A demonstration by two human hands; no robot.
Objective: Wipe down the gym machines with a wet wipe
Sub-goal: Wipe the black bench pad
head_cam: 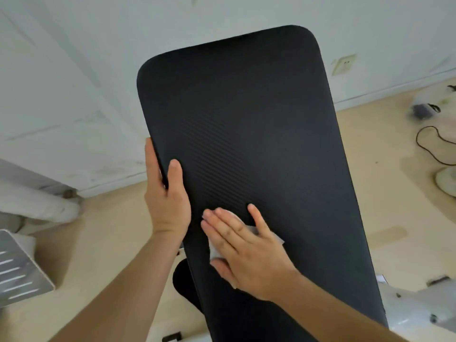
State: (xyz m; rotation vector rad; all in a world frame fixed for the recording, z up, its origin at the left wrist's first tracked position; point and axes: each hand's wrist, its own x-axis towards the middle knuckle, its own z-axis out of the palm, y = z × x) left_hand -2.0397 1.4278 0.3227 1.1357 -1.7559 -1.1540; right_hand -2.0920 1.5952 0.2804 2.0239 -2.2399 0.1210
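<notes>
Nearest you, at lower centre of the frame, your right grip [249, 253] lies palm-down with its fingers straight, pressing the wet wipe [215, 250] flat against the bench pad [246, 119]. The wipe sits almost wholly under that palm. Only a rounded fold shows past the fingertips, a strip shows between fingers and thumb, and a corner pokes out on the right. One finger splays to the right and touches bare pad. The wipe is white, thin and crumpled.

Just up and left of it, your left grip [165, 201] clamps the pad's left edge. The thumb lies on the front face and the fingers curl round behind the edge.

The pad is a long black slab with rounded corners, running from the bottom of the frame up to upper centre. Its surface is matte, with fine diagonal ribbing that shows best in the middle. A rounded black part [182, 280] juts out beneath its lower left side.

At lower right a glossy white machine frame [414, 309] sits beside the pad. A grey slotted panel [17, 267] shows at lower left. The floor [98, 243] is pale beige and smooth. At the right edge, a black cable [429, 144] loops near a round white base [446, 178].

Farthest off, a white wall [74, 70] fills the top, with a socket [344, 64] at upper right.
</notes>
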